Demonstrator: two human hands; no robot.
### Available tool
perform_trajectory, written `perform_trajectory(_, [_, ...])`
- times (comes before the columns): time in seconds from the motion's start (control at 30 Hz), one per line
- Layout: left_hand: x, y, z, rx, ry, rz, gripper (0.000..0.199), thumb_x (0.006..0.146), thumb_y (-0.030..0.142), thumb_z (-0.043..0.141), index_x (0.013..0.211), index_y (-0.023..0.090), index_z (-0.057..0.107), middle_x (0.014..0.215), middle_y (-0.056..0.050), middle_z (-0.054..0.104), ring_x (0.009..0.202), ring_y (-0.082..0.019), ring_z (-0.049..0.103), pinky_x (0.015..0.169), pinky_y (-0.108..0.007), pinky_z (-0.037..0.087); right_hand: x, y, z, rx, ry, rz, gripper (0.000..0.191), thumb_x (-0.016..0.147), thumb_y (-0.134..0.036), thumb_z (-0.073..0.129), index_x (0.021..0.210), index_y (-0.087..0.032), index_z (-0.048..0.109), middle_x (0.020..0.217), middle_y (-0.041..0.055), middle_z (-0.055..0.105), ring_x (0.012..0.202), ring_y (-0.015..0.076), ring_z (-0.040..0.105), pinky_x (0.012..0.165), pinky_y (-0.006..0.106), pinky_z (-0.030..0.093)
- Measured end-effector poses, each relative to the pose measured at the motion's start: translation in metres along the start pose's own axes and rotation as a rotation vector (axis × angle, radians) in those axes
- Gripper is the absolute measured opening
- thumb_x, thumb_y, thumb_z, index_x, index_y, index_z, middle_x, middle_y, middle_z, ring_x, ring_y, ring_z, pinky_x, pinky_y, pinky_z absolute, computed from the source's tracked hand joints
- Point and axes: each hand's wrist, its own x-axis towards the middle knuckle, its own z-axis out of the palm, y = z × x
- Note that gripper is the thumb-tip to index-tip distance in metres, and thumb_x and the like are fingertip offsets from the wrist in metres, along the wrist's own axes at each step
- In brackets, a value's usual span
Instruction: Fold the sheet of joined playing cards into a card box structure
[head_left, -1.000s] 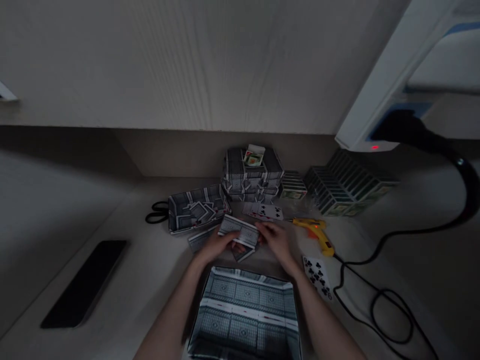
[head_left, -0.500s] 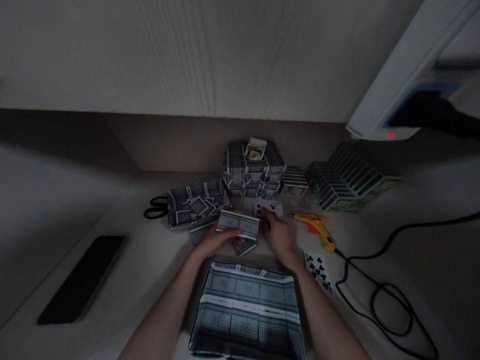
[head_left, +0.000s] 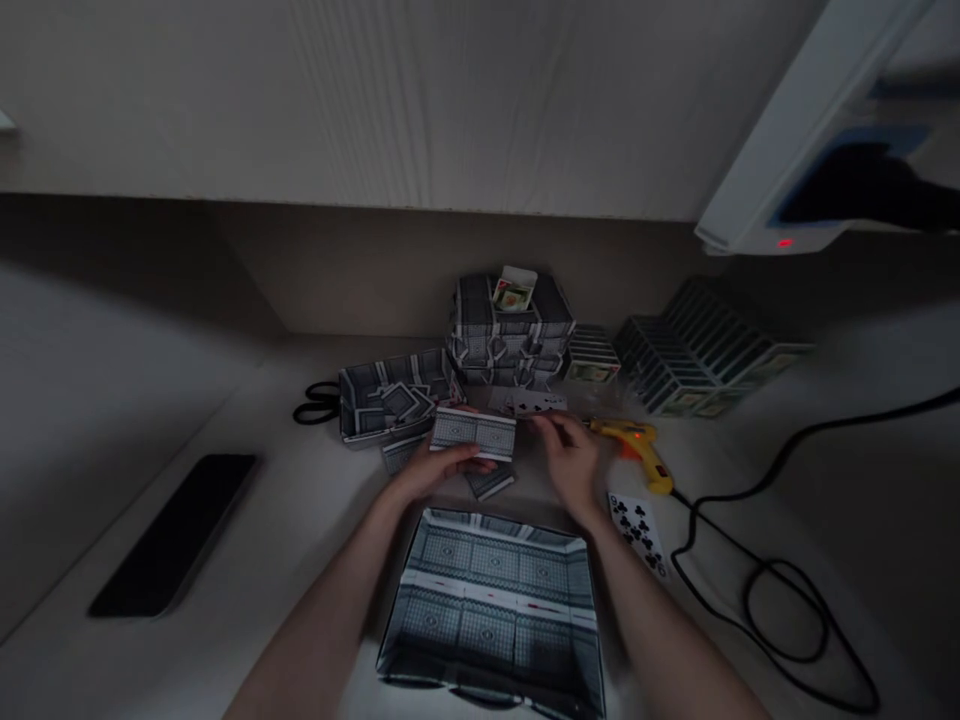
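My left hand [head_left: 439, 468] is closed around a patterned playing-card panel [head_left: 474, 434], thumb on its face. To the right, my right hand [head_left: 571, 458] has its thumb and fingers pinched at the near edge of a face-up playing card [head_left: 541, 401] with black pips. The fingertips partly cover that edge. Under and beside my left hand lie more card pieces [head_left: 491, 483], backs up. Between my forearms sits an open box made of playing cards [head_left: 495, 615], its inside lined with card backs.
An open card tray [head_left: 360, 385] holds loose pieces, with black-handled scissors [head_left: 318, 402] beside it. Behind stands a stacked card box [head_left: 514, 330]. A yellow glue gun [head_left: 637, 450] with its black cable [head_left: 694, 535], a nine of clubs [head_left: 637, 533], card-box stacks [head_left: 671, 370] and a phone [head_left: 176, 535] lie around.
My right fingers have drawn together at the near edge of the face-up card, which now looks tilted. My left hand keeps hold of the panel. The view has shifted slightly.
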Motion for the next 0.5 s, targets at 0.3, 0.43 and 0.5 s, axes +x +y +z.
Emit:
perform_trajectory(0.3, [-0.003,-0.001,0.002,0.014,0.029,0.041,0.055,0.066,0.017,0.066,0.117,0.014,0.046,0.089,-0.008,0.067,0.070,-0.020,0.066,0.070,-0.034,0.052,0.006,0.010,0.007,0.479,-0.016,0.347,0.070,0.056,-0.031,0.070,0.119,-0.027,0.038,0.117,0.0048,0.052,0.087,0.0149,0.057,0.073,0.029,0.046])
perform_trajectory(0.43, [-0.002,-0.005,0.000,0.009,0.052,0.049,0.054,0.065,0.018,0.067,0.115,0.014,0.048,0.084,-0.007,0.068,0.071,-0.020,0.066,0.073,-0.034,0.052,0.004,0.007,0.010,0.661,-0.153,0.472,0.059,0.055,-0.026,0.071,0.109,-0.026,0.048,0.102,0.0021,0.061,0.088,0.0169,0.058,0.076,0.031,0.047])
perform_trajectory(0.5, [-0.001,-0.005,-0.001,0.005,0.049,0.058,0.053,0.065,0.019,0.068,0.114,0.014,0.049,0.083,-0.006,0.068,0.071,-0.020,0.066,0.073,-0.034,0.052,0.003,0.004,0.009,0.740,-0.213,0.528,0.037,0.057,-0.027,0.069,0.092,-0.023,0.057,0.091,0.0010,0.064,0.085,0.0173,0.059,0.075,0.031,0.046])
